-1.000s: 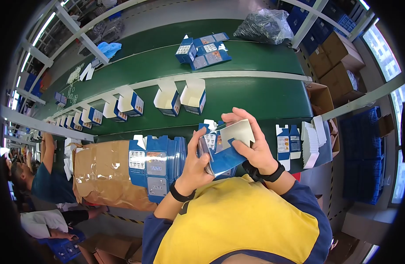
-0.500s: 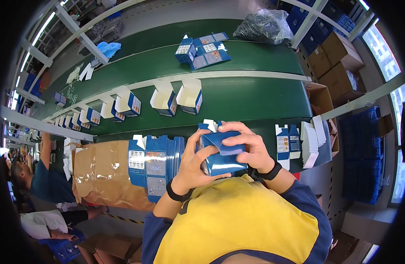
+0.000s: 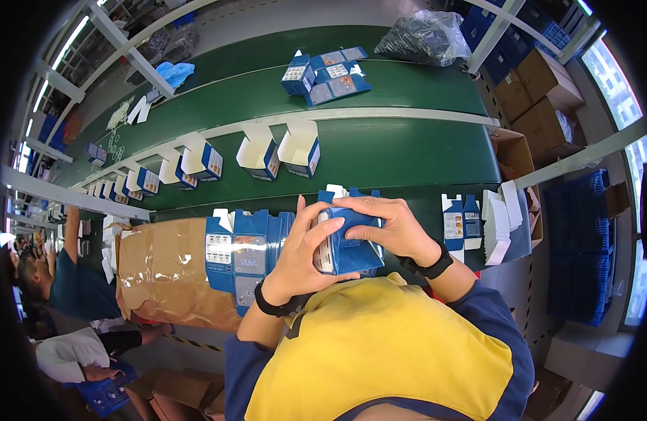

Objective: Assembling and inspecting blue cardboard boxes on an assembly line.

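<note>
A blue folding carton point(image 3: 357, 258) is held in front of my chest, partly formed, with white flaps at its far end. My left hand point(image 3: 301, 251) wraps round its left side, thumb on the upper edge. My right hand point(image 3: 402, 226) grips the far right part, fingers across the top and thumb pressed on the blue panel. Just left of my left hand, flat blue cartons point(image 3: 249, 261) lie stacked on a brown paper-wrapped bundle point(image 3: 165, 263). To the right of my right hand is another flat blue and white carton point(image 3: 453, 226).
White card pieces point(image 3: 497, 228) stand stacked at the right. Beyond a pale rail, open cartons point(image 3: 300, 151) line the green belt point(image 3: 400, 151). More blue cartons point(image 3: 337, 88) and a clear bag of dark items point(image 3: 427, 41) lie farther back. A co-worker point(image 3: 77, 281) is at the left.
My right fingers have shifted left over the carton's top. The raised blue flap has been folded down, and the carton is turned slightly. The open cartons on the belt have moved slightly left.
</note>
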A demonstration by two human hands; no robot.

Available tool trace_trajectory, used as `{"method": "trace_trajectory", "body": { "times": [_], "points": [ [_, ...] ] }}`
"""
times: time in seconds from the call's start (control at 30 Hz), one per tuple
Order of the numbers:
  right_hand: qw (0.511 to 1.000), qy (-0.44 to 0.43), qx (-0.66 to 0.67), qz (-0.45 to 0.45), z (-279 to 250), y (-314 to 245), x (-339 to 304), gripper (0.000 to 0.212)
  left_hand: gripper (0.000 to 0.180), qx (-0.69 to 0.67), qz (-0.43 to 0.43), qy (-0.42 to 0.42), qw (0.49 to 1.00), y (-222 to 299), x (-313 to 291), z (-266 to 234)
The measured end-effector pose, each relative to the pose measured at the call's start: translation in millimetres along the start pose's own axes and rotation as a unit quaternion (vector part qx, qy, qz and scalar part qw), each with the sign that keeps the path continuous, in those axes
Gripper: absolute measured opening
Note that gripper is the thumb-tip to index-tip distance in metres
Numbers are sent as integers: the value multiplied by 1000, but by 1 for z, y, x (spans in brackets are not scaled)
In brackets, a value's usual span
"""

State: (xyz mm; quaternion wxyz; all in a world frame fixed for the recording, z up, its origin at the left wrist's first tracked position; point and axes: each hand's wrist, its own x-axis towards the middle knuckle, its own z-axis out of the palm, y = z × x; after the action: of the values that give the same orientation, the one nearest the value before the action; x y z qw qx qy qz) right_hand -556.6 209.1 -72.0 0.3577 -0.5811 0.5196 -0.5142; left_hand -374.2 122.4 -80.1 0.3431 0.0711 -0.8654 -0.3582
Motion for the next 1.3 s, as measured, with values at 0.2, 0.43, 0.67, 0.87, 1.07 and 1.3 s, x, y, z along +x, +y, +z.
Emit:
{"method": "trace_trajectory", "body": {
  "times": [0.2,0.43,0.67,0.87,1.07,1.3],
  "points": [
    [996,-24,-84,-22,-8,-6,1,49,90,-57,-26,1,998,1,0,-1],
    [995,-18,83,43,-7,-11,2,45,95,-57,-37,24,997,1,-1,6],
    [967,81,241,0,10,-11,0,71,106,-25,10,29,999,1,12,15],
    [968,130,204,-59,10,0,3,91,95,-202,-38,136,969,-3,15,49],
    [890,16,404,212,-23,54,8,79,99,-17,57,12,998,-32,10,25],
    [875,-43,379,298,-31,125,70,95,92,308,-157,3,938,-87,-31,29]
  ]
}}
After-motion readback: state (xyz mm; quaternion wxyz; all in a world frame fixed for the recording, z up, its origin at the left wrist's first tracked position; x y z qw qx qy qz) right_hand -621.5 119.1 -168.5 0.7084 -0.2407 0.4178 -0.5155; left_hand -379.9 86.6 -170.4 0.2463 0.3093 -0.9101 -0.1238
